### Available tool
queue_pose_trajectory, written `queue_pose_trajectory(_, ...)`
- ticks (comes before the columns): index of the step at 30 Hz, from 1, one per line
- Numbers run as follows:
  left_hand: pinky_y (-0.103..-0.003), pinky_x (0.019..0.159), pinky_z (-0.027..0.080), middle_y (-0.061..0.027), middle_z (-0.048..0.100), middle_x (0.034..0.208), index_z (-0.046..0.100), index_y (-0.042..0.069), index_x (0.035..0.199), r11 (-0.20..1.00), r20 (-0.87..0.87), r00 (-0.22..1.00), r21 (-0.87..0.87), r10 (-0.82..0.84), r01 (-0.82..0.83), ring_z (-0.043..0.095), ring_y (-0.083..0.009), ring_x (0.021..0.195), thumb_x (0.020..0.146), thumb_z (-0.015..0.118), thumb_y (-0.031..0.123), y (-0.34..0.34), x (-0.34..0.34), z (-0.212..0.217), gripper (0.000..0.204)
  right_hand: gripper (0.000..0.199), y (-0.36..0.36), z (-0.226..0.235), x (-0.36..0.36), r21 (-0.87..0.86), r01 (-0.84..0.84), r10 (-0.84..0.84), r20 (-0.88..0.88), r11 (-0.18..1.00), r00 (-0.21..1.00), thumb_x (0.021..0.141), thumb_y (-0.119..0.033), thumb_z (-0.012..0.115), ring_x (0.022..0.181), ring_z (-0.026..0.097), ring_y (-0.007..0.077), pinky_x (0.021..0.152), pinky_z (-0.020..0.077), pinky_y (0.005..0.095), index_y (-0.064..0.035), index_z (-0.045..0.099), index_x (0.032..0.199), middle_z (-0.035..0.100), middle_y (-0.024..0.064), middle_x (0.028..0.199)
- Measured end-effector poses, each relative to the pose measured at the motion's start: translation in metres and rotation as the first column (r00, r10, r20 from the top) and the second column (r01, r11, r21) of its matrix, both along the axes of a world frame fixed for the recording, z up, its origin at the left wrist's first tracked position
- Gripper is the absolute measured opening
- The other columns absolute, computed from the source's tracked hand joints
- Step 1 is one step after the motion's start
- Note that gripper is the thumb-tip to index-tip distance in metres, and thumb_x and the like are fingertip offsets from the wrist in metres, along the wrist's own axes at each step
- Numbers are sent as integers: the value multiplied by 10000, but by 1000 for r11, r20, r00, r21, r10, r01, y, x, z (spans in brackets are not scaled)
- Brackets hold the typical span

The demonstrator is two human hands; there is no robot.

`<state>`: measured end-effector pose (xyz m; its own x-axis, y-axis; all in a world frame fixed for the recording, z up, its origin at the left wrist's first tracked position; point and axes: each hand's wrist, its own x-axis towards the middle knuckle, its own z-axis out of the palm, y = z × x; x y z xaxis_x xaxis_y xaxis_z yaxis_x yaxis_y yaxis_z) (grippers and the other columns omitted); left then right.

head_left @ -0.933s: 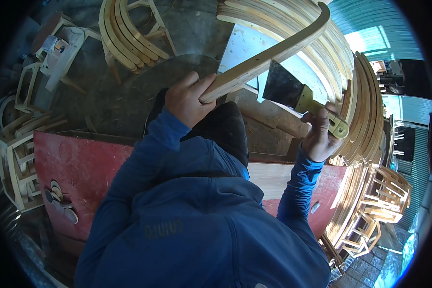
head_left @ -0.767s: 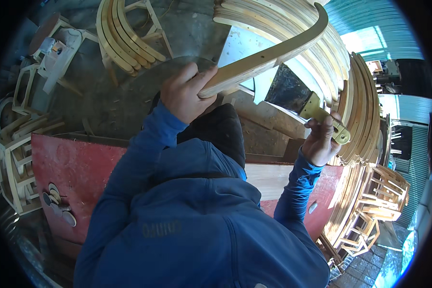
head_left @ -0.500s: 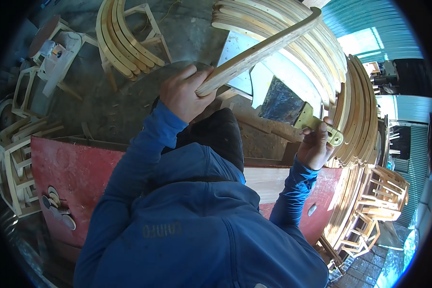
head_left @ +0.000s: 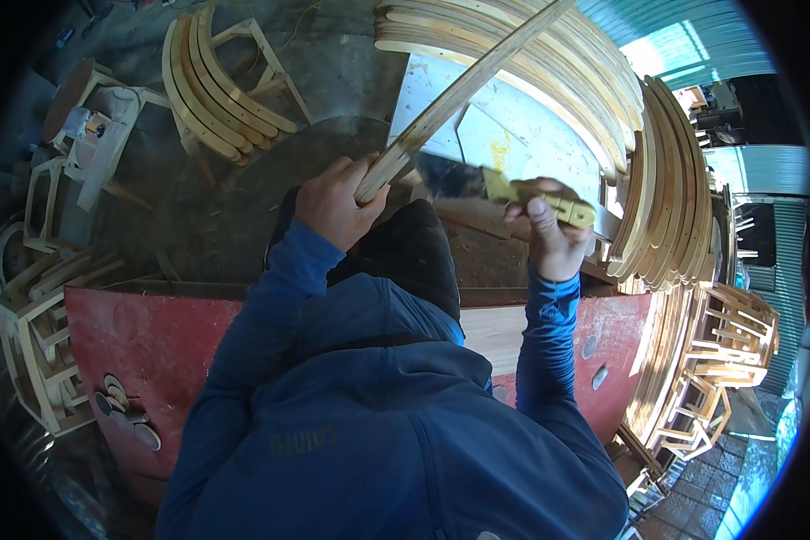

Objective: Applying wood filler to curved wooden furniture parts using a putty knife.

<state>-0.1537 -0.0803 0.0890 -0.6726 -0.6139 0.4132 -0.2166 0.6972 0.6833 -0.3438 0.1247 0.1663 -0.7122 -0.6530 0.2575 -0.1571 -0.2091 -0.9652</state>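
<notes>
Wood slat [head_left: 463,94] gripped at its near end in the left hand [head_left: 333,202], angled up and far-right. Right hand [head_left: 553,238] clenches a hatchet [head_left: 490,184], blade against the slat's near end. Looks like trimming's underway; can't tell how much remains.

A woodworking shop: stacks of curved wooden slats [head_left: 594,81], unfinished chair frames [head_left: 720,360], and a shavings-littered concrete floor [head_left: 333,81].
</notes>
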Motion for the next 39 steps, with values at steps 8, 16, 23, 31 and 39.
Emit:
queue_pose_trajectory(8,-425,742,551,-181,690,940,687,20,1117,971,-69,996,225,-64,78,685,-364,837,827,753,226,-1,1,-5,362,271,-1,-19,-40,-308,4,50,167,952,985,957,-88,658,841,694,256,754,594,391,-10,630,1215,707,176,986)
queue_pose_trajectory(16,-403,755,551,-193,700,953,682,-2,1072,936,-37,997,343,-70,78,701,-348,851,820,758,235,-1,-2,-4,354,204,-22,-56,-45,-296,-176,245,217,939,945,952,-49,654,876,701,262,791,591,361,0,642,1150,680,212,1099)
queue_pose_trajectory(23,-397,732,555,-224,699,901,662,-22,1058,876,4,994,474,-110,95,705,-352,807,833,755,261,-1,0,-9,374,288,-15,-55,-64,-411,121,33,348,904,937,956,-107,673,938,688,254,843,601,373,-26,605,1224,673,140,1097)
queue_pose_trajectory(31,-436,732,557,-217,702,919,653,42,1102,969,118,993,242,12,-41,697,-392,854,832,754,243,-1,4,-36,352,215,15,-70,-52,-392,184,11,446,901,895,966,-98,650,879,699,256,777,602,370,-50,658,1175,705,144,1078)
queue_pose_trajectory(39,-466,733,549,-191,705,949,653,65,1092,989,188,981,135,41,-67,684,-402,872,816,760,211,-10,11,-100,330,207,42,-95,-50,-328,396,-126,612,858,781,943,-122,695,850,694,243,748,604,361,-36,645,1125,691,120,1036)
